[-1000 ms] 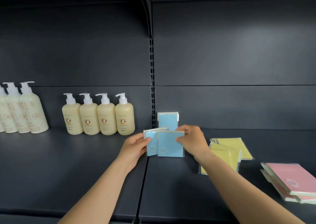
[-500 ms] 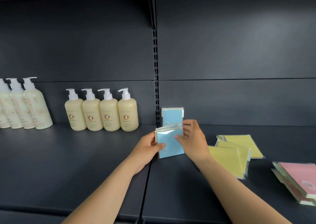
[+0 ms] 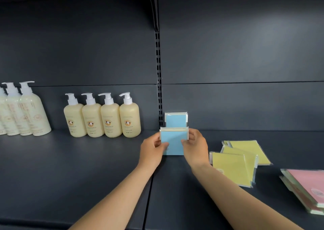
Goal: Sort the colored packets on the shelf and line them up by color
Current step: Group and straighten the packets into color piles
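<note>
A small stack of blue packets (image 3: 173,141) stands upright on the dark shelf (image 3: 87,168) near the middle. My left hand (image 3: 152,150) grips its left edge and my right hand (image 3: 194,146) grips its right edge. Behind it another blue packet (image 3: 175,120) stands upright against the back wall. Yellow packets (image 3: 235,163) lie flat and overlapping to the right. Pink packets (image 3: 308,187) lie stacked at the far right.
Four cream pump bottles (image 3: 102,117) stand in a row at the back left, with taller pale pump bottles (image 3: 22,112) at the far left. A slotted upright post (image 3: 158,82) divides the back wall. A seam (image 3: 149,191) splits the shelf.
The two blue packets that were side by side have been brought together into one squared stack between both hands, standing in front of the rear blue packet.
</note>
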{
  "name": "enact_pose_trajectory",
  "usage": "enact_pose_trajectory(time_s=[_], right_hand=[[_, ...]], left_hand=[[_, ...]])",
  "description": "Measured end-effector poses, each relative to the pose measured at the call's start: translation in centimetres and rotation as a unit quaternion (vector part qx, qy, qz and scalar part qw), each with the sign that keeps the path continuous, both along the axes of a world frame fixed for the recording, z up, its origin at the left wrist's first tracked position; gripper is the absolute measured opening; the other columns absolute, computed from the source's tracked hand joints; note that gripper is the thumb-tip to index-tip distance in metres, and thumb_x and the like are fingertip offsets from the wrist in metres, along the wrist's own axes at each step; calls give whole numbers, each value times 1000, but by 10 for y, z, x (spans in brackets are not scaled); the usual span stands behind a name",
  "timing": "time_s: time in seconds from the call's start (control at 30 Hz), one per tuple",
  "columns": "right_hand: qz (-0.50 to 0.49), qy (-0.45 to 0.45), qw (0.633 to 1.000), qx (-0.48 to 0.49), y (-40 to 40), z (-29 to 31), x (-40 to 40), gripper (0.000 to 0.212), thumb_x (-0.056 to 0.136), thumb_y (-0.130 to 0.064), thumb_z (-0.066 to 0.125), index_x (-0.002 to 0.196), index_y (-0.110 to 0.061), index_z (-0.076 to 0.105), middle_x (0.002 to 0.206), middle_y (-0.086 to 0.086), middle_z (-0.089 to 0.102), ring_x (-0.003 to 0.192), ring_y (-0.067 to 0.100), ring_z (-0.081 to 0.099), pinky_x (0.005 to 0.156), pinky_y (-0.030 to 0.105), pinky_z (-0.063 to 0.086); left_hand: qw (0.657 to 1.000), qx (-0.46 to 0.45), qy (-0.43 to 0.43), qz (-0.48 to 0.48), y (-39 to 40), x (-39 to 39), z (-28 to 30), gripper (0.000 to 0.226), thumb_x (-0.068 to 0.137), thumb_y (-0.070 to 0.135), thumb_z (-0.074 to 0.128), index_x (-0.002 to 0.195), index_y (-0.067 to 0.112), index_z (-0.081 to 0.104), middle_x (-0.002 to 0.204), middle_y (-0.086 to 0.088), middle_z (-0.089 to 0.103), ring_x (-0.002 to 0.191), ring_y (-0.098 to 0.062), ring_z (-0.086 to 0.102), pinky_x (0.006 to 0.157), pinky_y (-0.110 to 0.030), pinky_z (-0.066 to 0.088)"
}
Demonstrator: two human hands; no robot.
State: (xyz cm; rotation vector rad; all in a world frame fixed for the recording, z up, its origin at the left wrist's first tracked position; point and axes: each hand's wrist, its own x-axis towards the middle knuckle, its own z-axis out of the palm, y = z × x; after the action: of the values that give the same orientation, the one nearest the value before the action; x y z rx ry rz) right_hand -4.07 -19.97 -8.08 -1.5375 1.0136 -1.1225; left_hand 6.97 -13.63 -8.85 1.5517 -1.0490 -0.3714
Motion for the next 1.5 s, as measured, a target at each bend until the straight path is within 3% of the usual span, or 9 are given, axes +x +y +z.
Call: enact_pose_trajectory(time_s=[0.13,0.3,0.47,0.7,0.83,1.0,1.27,1.37,1.5], right_hand=[[-83,-62,994,27,-15,6,31,37,90,5,41,118,-14,55,117,2,59,106,18,56,86,27,47],[-132,-74,988,35,-41,-6,51,29,93,1,44,114,-14,57,119,2,52,100,16,54,94,31,45],[-105,-62,991,46,-56,-10,58,31,93,1,46,117,-19,51,122,-2,49,107,15,53,94,31,48],[-78,-91,991,59,-62,-9,60,33,92,5,43,100,-27,42,106,-5,55,98,13,56,78,27,52],[-74,-97,990,64,-69,-11,63,36,91,5,47,104,-29,42,102,-11,53,90,4,52,66,12,44],[-72,-82,992,56,-71,-11,65,40,91,3,49,117,-29,46,105,-12,53,95,7,51,79,20,43],[-74,-67,994,43,-75,-15,65,39,91,1,48,119,-27,45,108,-9,54,102,11,53,81,22,44],[-79,-67,994,35,-75,-16,66,38,91,1,46,119,-25,45,117,-4,56,106,14,54,84,24,44],[-87,-12,996,33,-74,-5,54,44,93,-2,44,135,-14,38,135,5,47,121,24,49,91,27,39]], left_hand=[[999,-19,15,40,-40,2,0,33,84,-3,57,107,17,69,95,10,70,88,-2,65,66,1,42],[996,-20,38,84,-75,13,-5,31,79,-5,59,100,14,72,85,11,69,82,-6,64,60,2,40],[993,-5,45,107,-94,26,-14,33,79,1,62,109,14,69,107,-2,68,97,-13,64,79,-17,46],[989,-41,81,116,-102,27,-10,31,81,-6,59,109,6,62,108,-3,66,92,-8,59,65,-4,43],[991,-31,55,118,-108,29,-11,40,82,-4,59,121,6,58,111,2,65,102,-11,60,77,-9,42],[995,-12,-7,102,-110,30,-12,32,81,-4,55,106,10,69,94,5,69,85,-9,60,58,2,38],[995,4,-23,100,-113,33,-15,31,84,-1,55,110,11,68,102,1,70,88,-10,60,58,0,38],[995,13,-13,93,-112,34,-14,35,85,2,56,118,12,63,112,1,68,101,-13,61,75,-12,41],[991,64,-15,118,-100,33,-13,44,85,13,63,127,3,53,127,-8,61,119,-21,55,100,-33,42]])
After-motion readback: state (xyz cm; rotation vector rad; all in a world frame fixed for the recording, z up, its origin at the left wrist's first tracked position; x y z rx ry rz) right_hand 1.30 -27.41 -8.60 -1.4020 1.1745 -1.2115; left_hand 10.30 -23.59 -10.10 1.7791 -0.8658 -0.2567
